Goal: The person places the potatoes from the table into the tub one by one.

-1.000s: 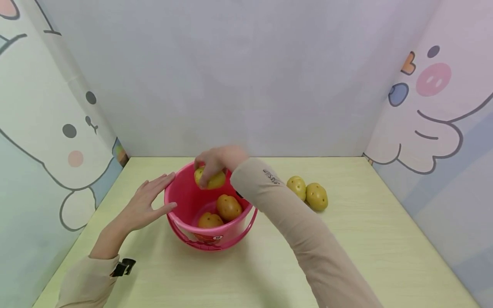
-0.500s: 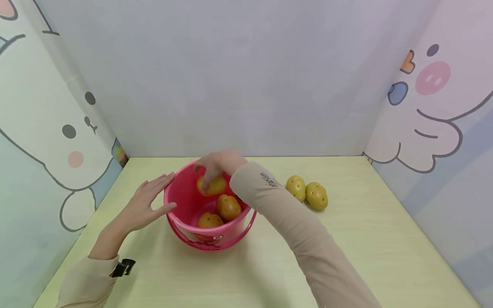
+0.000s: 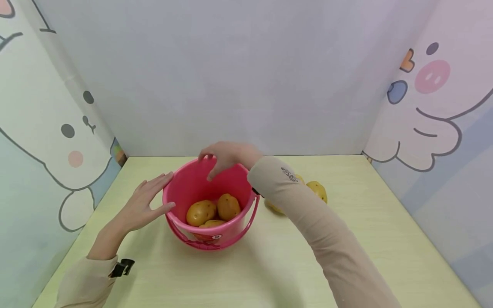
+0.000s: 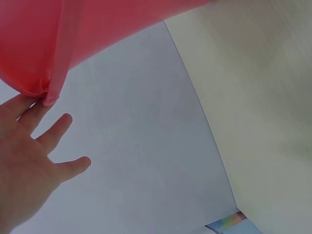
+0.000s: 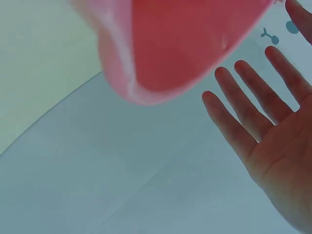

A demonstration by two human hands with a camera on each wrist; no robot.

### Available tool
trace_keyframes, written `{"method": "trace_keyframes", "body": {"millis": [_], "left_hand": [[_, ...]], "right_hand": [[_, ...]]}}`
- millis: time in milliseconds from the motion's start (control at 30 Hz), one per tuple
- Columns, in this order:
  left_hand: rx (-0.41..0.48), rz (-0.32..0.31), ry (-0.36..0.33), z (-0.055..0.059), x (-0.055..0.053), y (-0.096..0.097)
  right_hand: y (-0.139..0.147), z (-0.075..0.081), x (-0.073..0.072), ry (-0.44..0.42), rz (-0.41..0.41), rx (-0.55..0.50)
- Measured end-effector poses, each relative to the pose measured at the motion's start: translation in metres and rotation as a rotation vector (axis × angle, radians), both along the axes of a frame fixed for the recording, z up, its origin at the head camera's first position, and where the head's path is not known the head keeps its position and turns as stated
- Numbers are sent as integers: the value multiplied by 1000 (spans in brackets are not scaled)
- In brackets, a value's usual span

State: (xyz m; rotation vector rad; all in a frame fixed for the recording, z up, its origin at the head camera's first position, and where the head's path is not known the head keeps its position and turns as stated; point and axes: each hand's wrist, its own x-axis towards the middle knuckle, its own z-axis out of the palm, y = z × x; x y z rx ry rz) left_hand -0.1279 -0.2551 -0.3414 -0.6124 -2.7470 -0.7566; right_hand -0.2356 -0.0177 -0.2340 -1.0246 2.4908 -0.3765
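A pink bucket (image 3: 231, 233) stands upright on the table, with potatoes (image 3: 201, 212) visible at its bottom. My left hand (image 3: 144, 205) rests against the bucket's left rim, fingers straight and thumb spread; in the left wrist view its fingertips touch the pink bucket (image 4: 112, 29). Over the far rim hovers my right hand (image 3: 225, 156), empty, its fingers spread apart. The right wrist view has this hand (image 5: 282, 131) beside the bucket (image 5: 185, 44) with nothing in the palm. Right of the bucket lie more potatoes (image 3: 317, 191), partly hidden behind the right sleeve.
The bucket's pink handle (image 3: 252, 216) hangs down around its front. A pale wooden table (image 3: 366, 239) carries everything. Behind it rises a grey-white wall (image 3: 246, 85), and cartoon-printed panels (image 3: 431, 119) flank both sides.
My right hand has let go of a potato, which now lies inside the bucket with the others. It has then risen and shifted slightly right. The left hand has stayed put.
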Motion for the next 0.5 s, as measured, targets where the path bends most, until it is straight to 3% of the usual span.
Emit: {"method": "trace_keyframes", "body": {"millis": [200, 500], "left_hand": [[-2, -2, 6, 1, 0, 1], [-5, -2, 8, 1, 0, 1]], "right_hand": [[19, -1, -12, 76, 84, -32], [57, -8, -20, 220, 121, -125]]}}
